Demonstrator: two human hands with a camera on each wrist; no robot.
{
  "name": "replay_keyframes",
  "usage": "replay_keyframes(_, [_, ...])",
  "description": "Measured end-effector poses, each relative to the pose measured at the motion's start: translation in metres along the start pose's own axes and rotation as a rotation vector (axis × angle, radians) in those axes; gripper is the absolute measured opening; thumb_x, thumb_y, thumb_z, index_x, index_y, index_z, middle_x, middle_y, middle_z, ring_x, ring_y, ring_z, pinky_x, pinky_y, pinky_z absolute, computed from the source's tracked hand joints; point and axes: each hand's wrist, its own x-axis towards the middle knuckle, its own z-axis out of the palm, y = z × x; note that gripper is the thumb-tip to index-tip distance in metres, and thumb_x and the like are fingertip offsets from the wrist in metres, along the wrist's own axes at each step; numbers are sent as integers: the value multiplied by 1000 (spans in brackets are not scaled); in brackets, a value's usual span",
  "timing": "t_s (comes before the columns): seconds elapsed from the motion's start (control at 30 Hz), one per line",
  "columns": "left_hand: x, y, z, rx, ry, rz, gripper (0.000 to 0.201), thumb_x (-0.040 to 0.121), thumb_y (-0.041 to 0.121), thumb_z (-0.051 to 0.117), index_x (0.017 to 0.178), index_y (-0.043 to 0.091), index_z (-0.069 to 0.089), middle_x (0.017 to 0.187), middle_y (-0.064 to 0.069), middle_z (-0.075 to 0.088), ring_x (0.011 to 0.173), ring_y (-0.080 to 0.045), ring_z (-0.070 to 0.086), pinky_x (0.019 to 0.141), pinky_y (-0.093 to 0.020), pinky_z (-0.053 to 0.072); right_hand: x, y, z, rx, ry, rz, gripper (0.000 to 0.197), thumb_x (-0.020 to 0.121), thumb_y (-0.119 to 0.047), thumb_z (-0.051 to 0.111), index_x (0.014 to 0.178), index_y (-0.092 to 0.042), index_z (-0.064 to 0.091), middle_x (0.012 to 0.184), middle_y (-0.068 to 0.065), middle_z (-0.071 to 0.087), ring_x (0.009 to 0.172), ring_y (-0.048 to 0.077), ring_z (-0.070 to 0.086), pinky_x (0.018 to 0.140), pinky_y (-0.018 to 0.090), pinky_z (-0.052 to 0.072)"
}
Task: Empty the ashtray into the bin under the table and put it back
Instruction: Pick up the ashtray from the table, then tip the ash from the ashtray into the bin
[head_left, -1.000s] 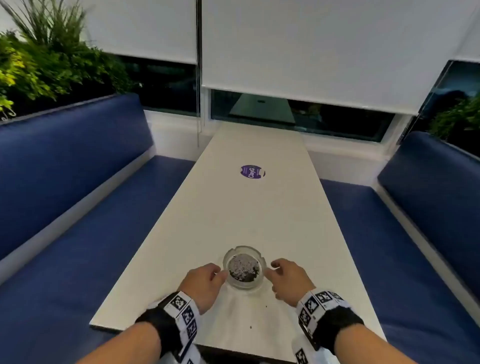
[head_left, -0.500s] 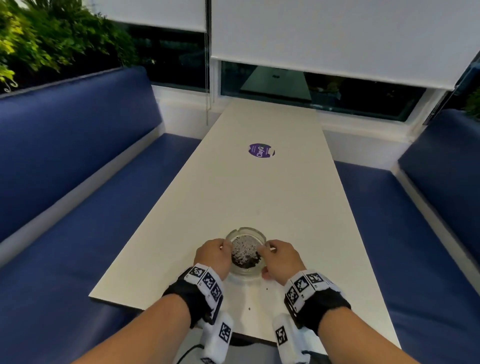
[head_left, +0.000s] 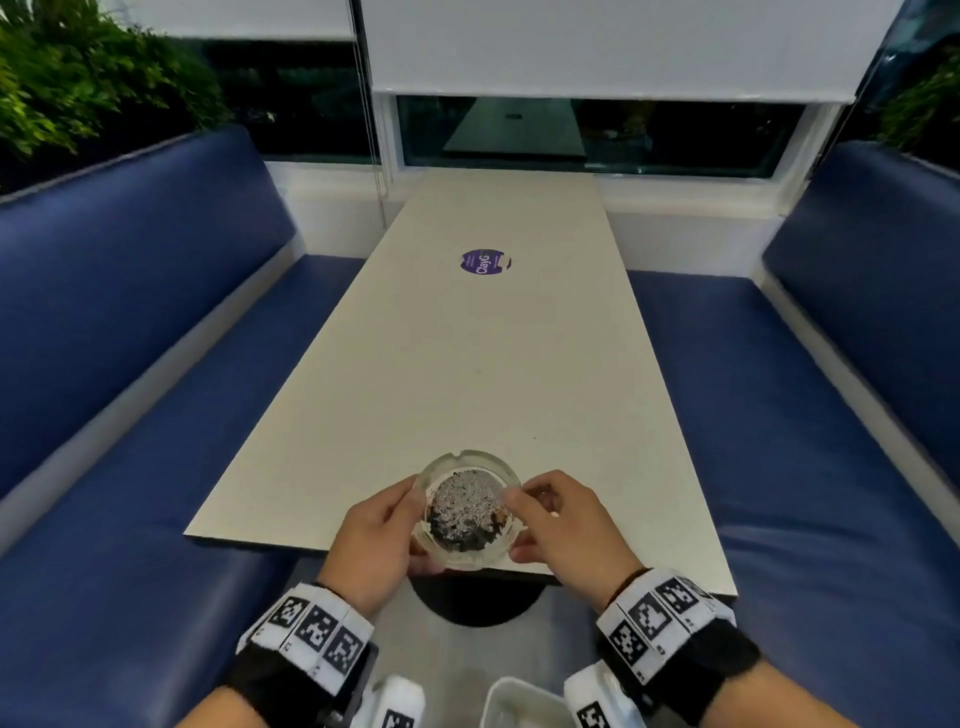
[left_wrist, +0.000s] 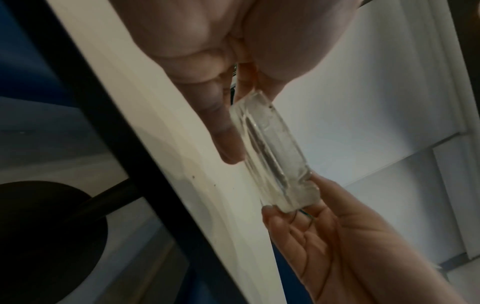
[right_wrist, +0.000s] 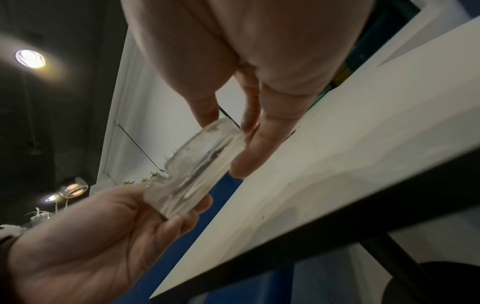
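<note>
While both hands (head_left: 376, 535) grip ashtray (head_left: 467, 512), table (head_left: 493, 353), blue benches (head_left: 156, 467) flanking

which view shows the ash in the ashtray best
The head view: it looks down into the ashtray, so the grey ash pile shows whole. Both wrist views catch the glass edge-on between the left hand and right hand, with the ash only dim smudges through the wall.

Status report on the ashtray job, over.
Left hand and right hand both grip the glass ashtray, lifted off the table at its near edge. Ash inside, not yet dumped. Nothing in the way.
</note>
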Motion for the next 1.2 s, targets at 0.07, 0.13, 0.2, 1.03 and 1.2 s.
replay_keyframes(0.07, [-14,-12,-2,17,-45,-27,26,99,17,47,109,26,70,107,-11,72,73,-30,65,56,-33,63,-12,13,-4,29,-46,30,24,86,-36,69,93,-14,61,94,11,68,65,21,71,72,47,64])
replay_keyframes(0.13, [-28,-23,-2,49,-101,-39,26,98,18,48,110,27,69,105,-15,72,71,-29,67,54,-32,62,-26,24,-5,56,-82,65,29,88,-35,67,103,-13,59,92,16,68,66,18,70,63,39,63])
replay_keyframes(0.2, [-39,-32,-1,69,-157,-47,27,98,18,49,103,32,71,104,-18,73,74,-33,69,57,-36,63,-42,34,-4,65,-131,94,32,90,-33,64,113,-12,57,97,20,70,70,19,71,55,33,61])
replay_keyframes(1.03, [-87,-257,40,202,-495,-344,25,99,28,44,116,27,63,109,-9,72,74,-25,69,74,-42,60,-118,277,31,46,98,473,26,99,-34,47,110,-32,70,117,5,72,114,24,64,104,53,48])
replay_keyframes(1.2, [-57,-311,61,262,-383,-406,31,99,31,43,123,21,60,114,-9,69,88,-28,69,84,-43,59,-74,323,23,-86,143,483,27,99,-31,48,94,-37,74,108,4,72,108,26,66,98,53,52])
